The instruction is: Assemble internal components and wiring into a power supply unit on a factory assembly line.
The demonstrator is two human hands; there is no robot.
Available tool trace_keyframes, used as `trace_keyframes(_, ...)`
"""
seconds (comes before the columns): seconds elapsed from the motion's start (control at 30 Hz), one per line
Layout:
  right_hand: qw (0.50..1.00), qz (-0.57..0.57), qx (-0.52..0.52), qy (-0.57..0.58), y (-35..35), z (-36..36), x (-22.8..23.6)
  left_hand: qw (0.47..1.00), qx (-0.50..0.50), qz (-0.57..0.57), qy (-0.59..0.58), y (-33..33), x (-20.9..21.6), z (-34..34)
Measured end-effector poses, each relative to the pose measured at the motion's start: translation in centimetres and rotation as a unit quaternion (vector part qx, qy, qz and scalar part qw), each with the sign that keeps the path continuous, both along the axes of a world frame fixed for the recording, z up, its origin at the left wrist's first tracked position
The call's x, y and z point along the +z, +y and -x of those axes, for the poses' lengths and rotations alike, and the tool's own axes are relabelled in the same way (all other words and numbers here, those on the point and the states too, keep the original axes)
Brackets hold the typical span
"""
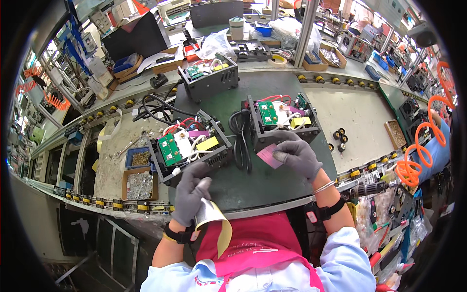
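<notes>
My gloved left hand [188, 194] is closed on a curled strip of white and yellowish paper [217, 225] that hangs down in front of my apron. In my gloved right hand [296, 156], a small pink paper slip [269, 155] is pinched between thumb and fingers. That slip is close to the front of an open black metal housing [284, 136] with a green circuit board, red and white wires and a yellow part inside. Another such open housing [189, 146] lies just beyond my left hand. A third open housing [210, 80] stands farther back.
Beneath the housings is a dark green board [243, 194]. A coiled black power cable [241, 141] lies between the front two. Left are a blue bin [138, 152] and a box of small clear parts [141, 185]. Black round parts [339, 136] and an orange coiled hose [413, 160] are at right.
</notes>
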State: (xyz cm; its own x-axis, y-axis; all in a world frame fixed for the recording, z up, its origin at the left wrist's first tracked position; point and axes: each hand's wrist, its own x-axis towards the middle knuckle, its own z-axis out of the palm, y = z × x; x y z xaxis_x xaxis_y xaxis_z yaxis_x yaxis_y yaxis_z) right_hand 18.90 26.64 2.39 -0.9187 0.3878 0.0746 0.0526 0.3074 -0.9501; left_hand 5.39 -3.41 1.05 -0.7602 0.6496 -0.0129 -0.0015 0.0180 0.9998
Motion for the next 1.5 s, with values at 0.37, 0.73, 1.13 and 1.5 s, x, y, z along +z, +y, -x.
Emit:
trace_keyframes(0.37, 0.981, -0.173, 0.082, -0.032, 0.1, 2.7, 0.9, 0.932, 0.109, 0.145, 0.314, -1.4, -1.7, 2.4)
trace_keyframes(0.73, 0.834, -0.118, 0.514, -0.161, -1.2, 1.0, 13.3, 0.951, 0.089, 0.179, 0.237, -7.3, 0.3, 4.1)
trace_keyframes(1.13, 0.966, 0.244, 0.051, 0.063, 13.7, 26.8, 3.4, 0.989, 0.068, 0.119, -0.058, -7.7, 0.9, 4.5)
trace_keyframes(1.5, 0.970, 0.234, 0.061, -0.004, 10.2, 34.4, -10.5, 0.981, 0.124, 0.146, -0.029, -8.0, -0.3, 3.6)
